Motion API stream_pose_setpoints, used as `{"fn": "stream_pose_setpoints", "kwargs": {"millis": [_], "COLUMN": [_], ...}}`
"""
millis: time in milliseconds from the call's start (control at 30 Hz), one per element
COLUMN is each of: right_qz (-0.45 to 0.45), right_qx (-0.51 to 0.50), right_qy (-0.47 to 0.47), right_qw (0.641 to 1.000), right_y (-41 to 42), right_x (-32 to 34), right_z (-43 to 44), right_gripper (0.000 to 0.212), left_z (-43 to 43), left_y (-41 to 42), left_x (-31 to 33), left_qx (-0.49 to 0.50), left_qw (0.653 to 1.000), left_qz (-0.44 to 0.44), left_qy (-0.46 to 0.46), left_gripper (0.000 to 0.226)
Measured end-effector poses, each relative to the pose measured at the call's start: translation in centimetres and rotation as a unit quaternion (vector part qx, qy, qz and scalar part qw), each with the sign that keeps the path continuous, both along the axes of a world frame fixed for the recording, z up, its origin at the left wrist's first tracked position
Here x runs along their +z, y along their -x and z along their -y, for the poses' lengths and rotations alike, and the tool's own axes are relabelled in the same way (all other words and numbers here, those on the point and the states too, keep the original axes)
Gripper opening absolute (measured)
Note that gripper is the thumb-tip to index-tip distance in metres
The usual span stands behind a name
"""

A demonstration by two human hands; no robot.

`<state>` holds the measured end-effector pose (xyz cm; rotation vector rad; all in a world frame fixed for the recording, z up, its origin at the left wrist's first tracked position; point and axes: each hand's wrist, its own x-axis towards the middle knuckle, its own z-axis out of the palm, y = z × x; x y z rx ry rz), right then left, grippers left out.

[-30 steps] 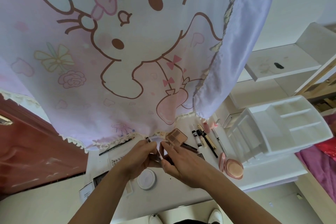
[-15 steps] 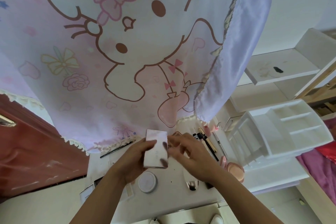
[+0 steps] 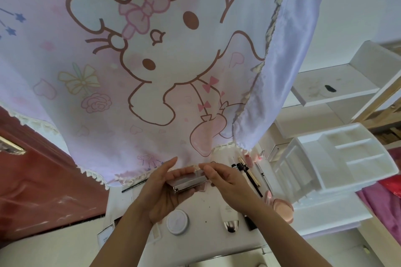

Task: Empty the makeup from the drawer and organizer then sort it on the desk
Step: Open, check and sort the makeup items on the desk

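Above the white desk [image 3: 208, 238] I hold a flat silvery makeup palette [image 3: 187, 182] between both hands. My left hand [image 3: 161, 193] cradles it from below and the left, thumb up. My right hand [image 3: 225, 182] pinches its right end with the fingertips. Lying on the desk are a round white compact [image 3: 177, 221], a white tube with a metallic cap [image 3: 230, 218], a pink open compact [image 3: 281, 207] and several pencils and tubes [image 3: 249, 172]. The white organizer [image 3: 338, 158] stands at the right with bare compartments.
A pink cartoon curtain [image 3: 138, 60] hangs low over the desk's far side and hides what lies behind it. A dark red door [image 3: 39, 180] is at the left. White shelves [image 3: 338, 89] are at the upper right. A small card [image 3: 106, 234] lies at the desk's left edge.
The palette, held face-on half a second ago, has been turned so its thin edge faces me. Both hands have stayed above the middle of the desk.
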<state>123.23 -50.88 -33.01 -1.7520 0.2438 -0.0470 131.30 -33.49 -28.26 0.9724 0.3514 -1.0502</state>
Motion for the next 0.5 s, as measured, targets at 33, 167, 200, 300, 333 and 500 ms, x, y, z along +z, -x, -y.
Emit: {"fn": "stream_pose_setpoints", "kwargs": {"millis": [33,167,200,300,333,500], "right_qz": [0.002,0.01,0.01,0.019,0.02,0.028], "right_qx": [-0.012,-0.051,-0.074,-0.117,-0.118,-0.105], "right_qy": [-0.006,-0.022,-0.022,-0.01,-0.012,0.008], "right_qw": [1.0,0.998,0.997,0.993,0.993,0.994], "right_y": [0.0,0.1,0.0,-0.6,-0.7,0.0], "right_x": [0.1,0.3,0.1,-0.7,-0.5,3.2], "right_z": [-0.1,-0.8,-1.1,-1.7,-1.9,-2.3], "right_gripper": [0.044,0.032,0.034,0.055,0.057,0.034], "left_z": [-0.1,0.2,0.3,0.8,0.9,1.3], "left_y": [0.2,1.3,1.5,2.4,2.7,3.0], "left_x": [0.0,0.1,0.1,0.0,0.1,0.6], "left_qx": [0.008,0.073,0.102,0.153,0.15,0.125], "left_qw": [1.0,0.995,0.993,0.983,0.981,0.964], "left_qz": [-0.014,-0.034,-0.018,0.058,0.095,0.236], "left_qy": [0.026,0.057,0.054,0.086,0.081,0.006], "left_gripper": [0.056,0.058,0.055,0.053,0.049,0.047]}}
